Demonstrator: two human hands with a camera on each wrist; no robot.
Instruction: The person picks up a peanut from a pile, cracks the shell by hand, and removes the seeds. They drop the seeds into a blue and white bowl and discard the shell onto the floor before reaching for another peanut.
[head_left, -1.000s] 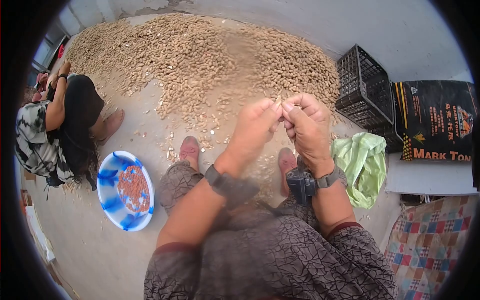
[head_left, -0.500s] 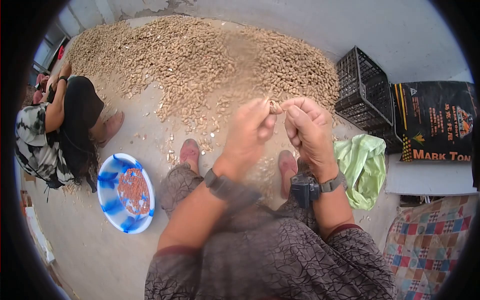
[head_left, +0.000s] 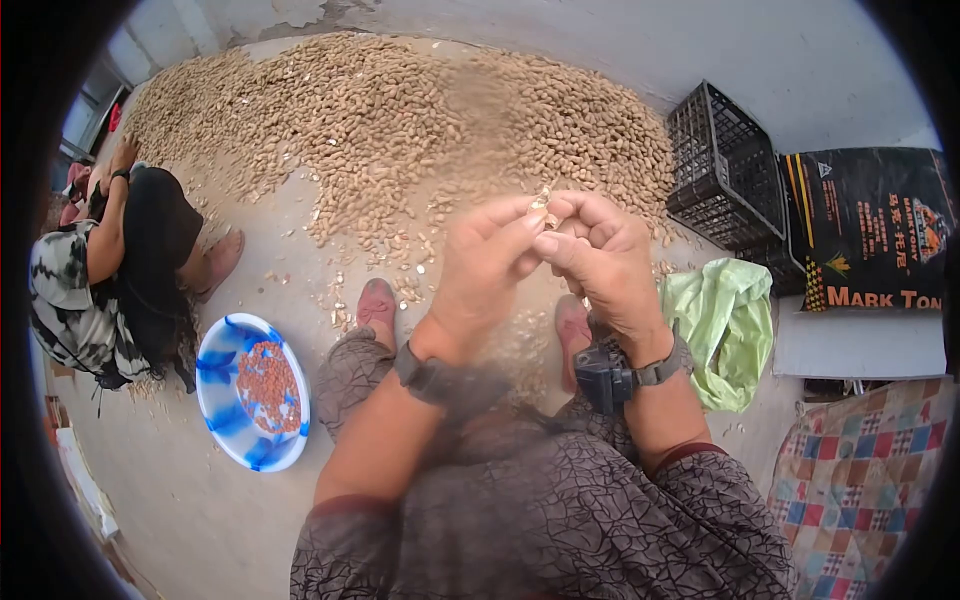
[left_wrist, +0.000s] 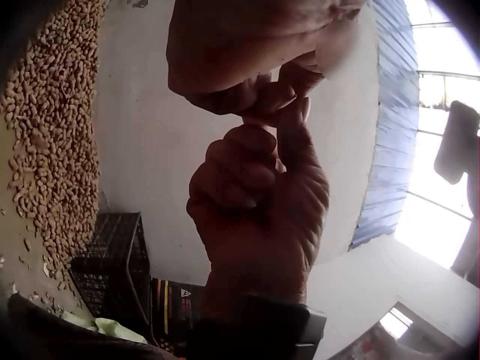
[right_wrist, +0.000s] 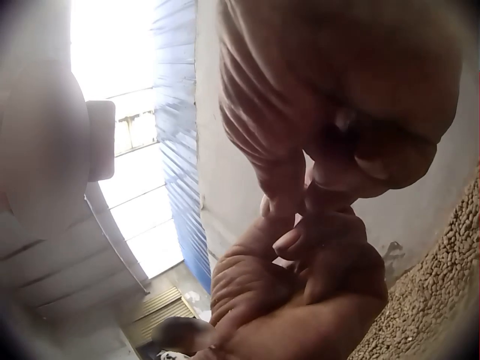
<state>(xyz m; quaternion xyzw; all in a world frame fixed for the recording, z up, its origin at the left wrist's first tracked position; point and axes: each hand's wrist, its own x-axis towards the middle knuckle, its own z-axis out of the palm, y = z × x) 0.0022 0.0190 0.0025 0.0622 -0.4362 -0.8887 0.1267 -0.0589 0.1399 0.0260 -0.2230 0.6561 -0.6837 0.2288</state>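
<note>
Both hands meet at the fingertips in front of the body. Between them is a cracked peanut, its pale broken shell standing up above the thumbs. The left hand pinches it between thumb and fingers. From the other side, the right hand has its thumb and curled fingers on the same peanut. In the wrist views the fingers hide most of it. A small pale bit shows among the right hand's curled fingers. Beyond the hands, a large heap of unshelled peanuts spreads along the wall.
A blue-and-white basin with reddish peanut kernels stands at the left, near another seated person. At the right are a black crate, a green plastic bag and a black printed sack. Shell scraps lie around the feet.
Half a second ago the hands were slightly apart, the peanut in the left fingers. The right thumb and fingers have since come back onto it, and its shell looks more broken open.
</note>
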